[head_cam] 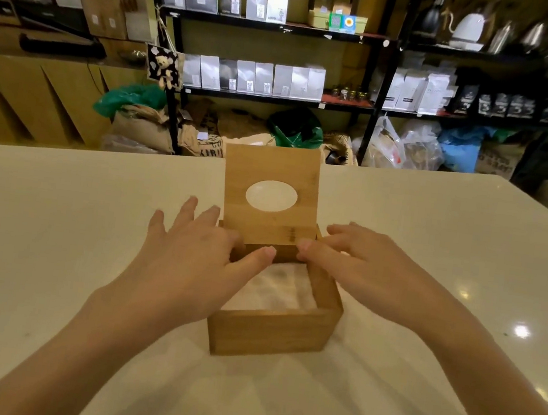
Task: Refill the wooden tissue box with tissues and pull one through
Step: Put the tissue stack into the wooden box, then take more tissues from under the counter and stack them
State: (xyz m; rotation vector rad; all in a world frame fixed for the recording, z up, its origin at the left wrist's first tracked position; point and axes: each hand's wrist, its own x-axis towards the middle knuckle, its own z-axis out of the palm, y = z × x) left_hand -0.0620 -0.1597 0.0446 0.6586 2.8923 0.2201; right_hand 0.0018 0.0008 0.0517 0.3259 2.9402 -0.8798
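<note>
Wooden tissue box (271, 331), square and open-topped, stands near the middle of a pale, glossy table (55, 232), seen from the head camera. Its hinged lid (271, 176) is raised nearly upright at the far edge, and the oval opening (271, 196) cut through the lid shows the table surface behind it. White tissues (276, 290) lie inside the box, filling it to a level just below the rim.

Left hand (189, 266) lies over the left wall of the box, fingers straight and spread, with the thumb reaching across the interior toward the base of the lid. Right hand (361, 269) lies over the right wall, fingers relaxed and extended, with the thumb tip at the lower edge of the lid; the two thumbs are near each other but apart. Neither hand is curled round anything.

Behind the table, black metal shelving (378, 75) carries rows of pale pouches (254, 77) and kettles (467, 27). Burlap sacks (144, 126) and plastic bags (411, 145) are piled on the floor beneath the shelves.
</note>
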